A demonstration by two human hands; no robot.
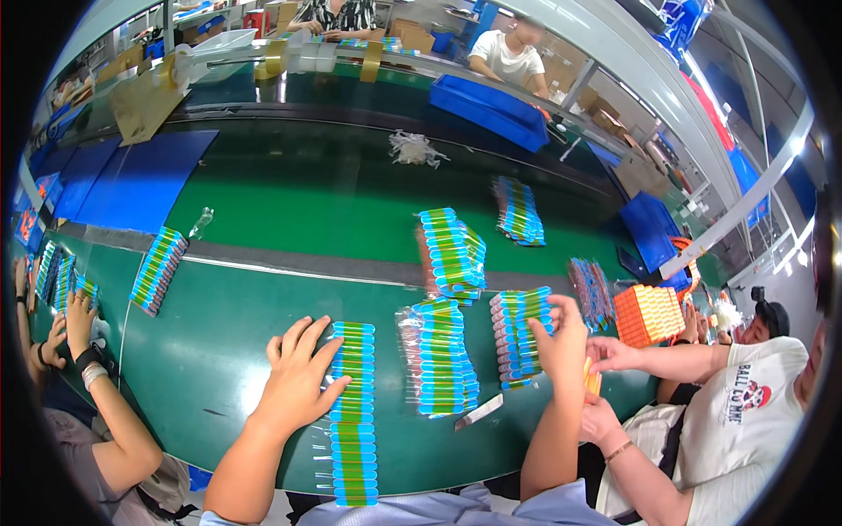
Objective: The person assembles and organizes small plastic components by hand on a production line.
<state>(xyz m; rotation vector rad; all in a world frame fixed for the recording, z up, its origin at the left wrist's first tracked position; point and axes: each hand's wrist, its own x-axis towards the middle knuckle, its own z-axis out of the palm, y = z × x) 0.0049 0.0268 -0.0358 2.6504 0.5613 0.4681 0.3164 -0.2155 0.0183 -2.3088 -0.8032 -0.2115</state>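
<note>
A long strip of blue-and-green packets [354, 412] lies on the green table before me, running toward my body, with bits of clear film along its left edge. My left hand [303, 377] rests at that edge, fingers spread, thumb and fingertips touching the upper part. My right hand [561, 337] is over the right side of a stack of similar strips [517, 337], its thumb and fingers bent but apart. Between the two hands lies another fanned stack [441, 359]. A flat pale blade-like strip [479, 412] sits just below and right of it.
More strip stacks lie on the belt [452, 250], farther back [519, 210], and at left [159, 270]. An orange block of packs [647, 316] stands at right beside a co-worker's hands [605, 421]. Crumpled clear film [416, 149] and a blue bin [488, 112] are at the back.
</note>
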